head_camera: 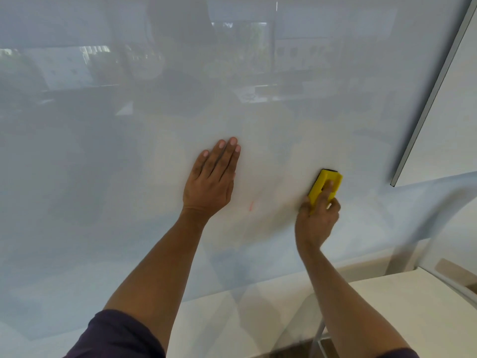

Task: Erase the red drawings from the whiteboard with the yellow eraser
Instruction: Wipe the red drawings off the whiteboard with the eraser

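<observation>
1. Pressing the yellow eraser [325, 186] flat to the whiteboard [129, 177], our right hand [318, 218] is clamped around its lower half, one finger laid along its back — a grip that, we judge, keeps the dark felt face square to the surface.
2. Our left hand [213, 180] lies open and flat on the board, fingers together and holding nothing, most likely bracing the board against the push of the wiping.
3. One faint red mark [251, 205] shows between the two hands, below the left palm and well left of the eraser; we see no other red.
4. Room is generous — bare board lies between eraser and mark. The board's grey right edge [433, 94] stands well off to the right, and the bottom edge [258, 288] lies well below both hands, above a pale tabletop [387, 306].
</observation>
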### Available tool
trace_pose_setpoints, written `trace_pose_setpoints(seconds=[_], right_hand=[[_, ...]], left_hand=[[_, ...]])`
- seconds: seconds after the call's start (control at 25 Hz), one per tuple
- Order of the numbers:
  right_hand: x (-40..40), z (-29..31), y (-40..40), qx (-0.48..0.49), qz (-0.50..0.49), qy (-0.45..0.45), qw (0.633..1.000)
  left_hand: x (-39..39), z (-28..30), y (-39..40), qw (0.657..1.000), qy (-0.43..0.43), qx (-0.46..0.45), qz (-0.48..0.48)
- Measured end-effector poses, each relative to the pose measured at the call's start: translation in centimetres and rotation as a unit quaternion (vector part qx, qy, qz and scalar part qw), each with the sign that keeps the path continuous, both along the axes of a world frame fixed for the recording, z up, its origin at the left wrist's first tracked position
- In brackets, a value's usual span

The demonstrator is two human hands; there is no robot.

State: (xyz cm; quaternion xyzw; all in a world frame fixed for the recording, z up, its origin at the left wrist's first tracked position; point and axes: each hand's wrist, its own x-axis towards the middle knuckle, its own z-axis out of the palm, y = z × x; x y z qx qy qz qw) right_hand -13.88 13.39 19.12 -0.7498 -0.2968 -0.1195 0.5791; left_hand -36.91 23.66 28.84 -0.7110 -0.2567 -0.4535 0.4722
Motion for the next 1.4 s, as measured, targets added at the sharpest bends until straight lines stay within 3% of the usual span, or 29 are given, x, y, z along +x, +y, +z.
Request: trace_pose_setpoints(seconds=[0.04, 0.08, 0.16, 0.2, 0.24, 0.32, 0.36, 0.4, 0.44, 0.48, 0.56, 0.6, 0.64, 0.68, 0.72, 0.76, 0.88, 0.92, 0.96, 1.0, 1.04, 1.08, 1.16, 1.2, 1.24, 1.32, 1.36, 1.4], right_hand=[[-1.5, 0.0, 0.1, -0.007, 0.023, -0.057, 0.998], [-2.4, -0.7, -0.1, -0.015, 0.067, -0.176, 0.982], [-1.3, -2.2, -0.8, -0.042, 0.144, -0.443, 0.884], [0.5, -1.3, -1.0, -0.053, 0.154, -0.502, 0.849], [1.8, 0.0, -0.9, -0.053, 0.133, -0.492, 0.859], [2.0, 3.0, 0.1, -0.007, 0.024, -0.305, 0.952], [1.2, 3.6, 0.5, 0.009, -0.009, -0.245, 0.969], [0.2, 3.3, 0.7, 0.009, -0.001, -0.263, 0.965], [-0.9, 2.1, 0.8, 0.006, 0.039, -0.342, 0.939], [-2.0, 0.1, 0.7, -0.007, 0.103, -0.458, 0.883], [-3.5, -4.4, 0.2, -0.071, 0.193, -0.678, 0.706], [-3.6, -5.6, 0.2, -0.092, 0.198, -0.735, 0.641], [-3.2, -6.0, 0.5, -0.094, 0.195, -0.759, 0.614], [-2.4, -5.7, 0.8, -0.077, 0.186, -0.757, 0.622], [-1.3, -5.2, 0.8, -0.057, 0.176, -0.728, 0.660], [0.4, -4.7, 0.6, -0.044, 0.163, -0.672, 0.721], [6.1, -2.7, -1.1, -0.023, 0.078, -0.365, 0.927], [6.7, -2.3, -1.3, -0.012, 0.033, -0.228, 0.973], [6.5, -2.0, -1.0, -0.001, -0.010, -0.099, 0.995], [5.4, -1.9, -0.5, 0.006, -0.038, -0.015, 0.999], [3.6, -1.9, 0.2, 0.011, -0.050, 0.004, 0.999], [1.5, -1.9, 0.6, 0.016, -0.041, -0.038, 0.998], [-3.0, -3.1, 1.1, 0.009, 0.057, -0.244, 0.968], [-5.2, -4.5, 1.0, -0.011, 0.114, -0.383, 0.917], [-6.9, -6.0, 0.7, -0.034, 0.158, -0.513, 0.843], [-6.7, -7.1, 0.5, -0.070, 0.191, -0.674, 0.710], [-5.4, -6.2, 0.7, -0.061, 0.182, -0.694, 0.694], [-4.0, -4.8, 0.9, -0.043, 0.168, -0.668, 0.724]], left_hand=[[0.0, 0.0, 0.1, 1.000, 0.001, 0.001, 0.000], [0.0, 0.0, 0.1, 1.000, 0.001, -0.001, -0.002], [-0.1, 0.0, 0.1, 1.000, 0.001, 0.002, -0.004], [-0.1, -0.1, 0.1, 1.000, 0.000, 0.002, -0.005], [-0.1, -0.2, 0.2, 1.000, -0.001, 0.004, -0.004], [-0.1, -0.2, 0.2, 1.000, -0.005, 0.012, 0.000], [0.0, -0.1, 0.2, 1.000, -0.007, 0.013, -0.003], [0.0, -0.2, 0.2, 1.000, -0.007, 0.012, -0.005], [0.0, -0.3, 0.2, 1.000, -0.005, 0.012, -0.002], [0.0, -0.3, 0.2, 1.000, -0.003, 0.014, 0.003], [-0.1, -0.2, 0.2, 1.000, -0.002, 0.011, 0.003], [-0.1, -0.3, 0.2, 1.000, -0.002, 0.009, 0.001], [-0.1, -0.4, 0.2, 1.000, 0.000, 0.010, 0.002], [-0.2, -0.4, 0.2, 1.000, 0.001, 0.010, 0.004], [-0.2, -0.4, 0.1, 1.000, -0.001, 0.007, 0.002], [-0.2, -0.3, 0.2, 1.000, -0.003, 0.006, -0.002], [-0.3, -0.5, 0.2, 1.000, -0.003, 0.004, -0.004], [-0.3, -0.5, 0.1, 1.000, -0.002, 0.003, -0.002], [-0.3, -0.6, 0.1, 1.000, 0.000, 0.002, -0.001], [-0.3, -0.6, 0.1, 1.000, 0.000, 0.001, 0.000], [-0.3, -0.7, 0.1, 1.000, 0.000, 0.000, -0.001], [-0.3, -0.7, 0.1, 1.000, 0.002, 0.001, -0.002], [-0.3, -0.5, 0.0, 1.000, 0.005, 0.003, -0.001], [-0.3, -0.4, -0.1, 1.000, 0.007, 0.000, -0.003], [-0.5, -0.3, -0.1, 1.000, 0.008, -0.005, -0.008], [-1.0, -0.6, -0.3, 1.000, 0.018, -0.018, -0.013], [-1.3, -0.8, -0.3, 0.999, 0.026, -0.020, -0.011], [-1.6, -0.9, -0.3, 0.999, 0.035, -0.021, -0.008]])
